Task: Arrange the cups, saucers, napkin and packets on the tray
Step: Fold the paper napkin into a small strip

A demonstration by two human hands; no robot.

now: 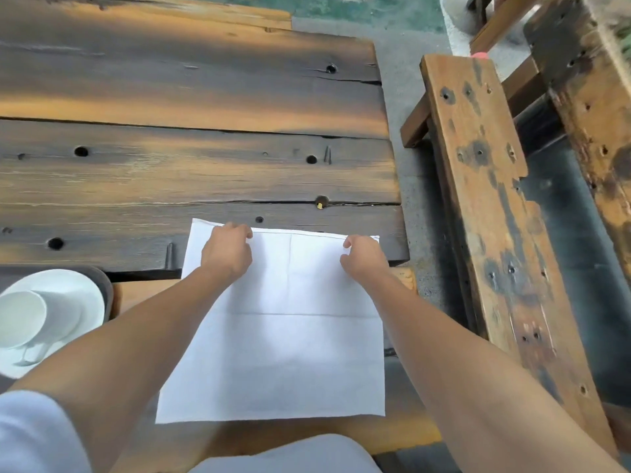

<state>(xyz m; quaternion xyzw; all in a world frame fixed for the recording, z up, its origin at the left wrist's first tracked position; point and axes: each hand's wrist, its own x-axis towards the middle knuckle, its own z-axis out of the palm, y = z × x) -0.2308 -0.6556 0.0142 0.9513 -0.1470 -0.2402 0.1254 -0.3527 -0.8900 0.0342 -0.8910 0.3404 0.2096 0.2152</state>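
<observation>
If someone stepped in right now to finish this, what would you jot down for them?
Left hand: pinching the far edge of the white napkin, near its left corner.
Right hand: pinching the same far edge, near the right corner.
Napkin: unfolded with creases showing, far edge over the wooden table, the rest hanging towards the person.
Cup: on its side on a saucer, on the dark tray at lower left.
Done: one cup and saucer on the tray.
Left: fold and place the napkin. No packets or other cups are in view.
</observation>
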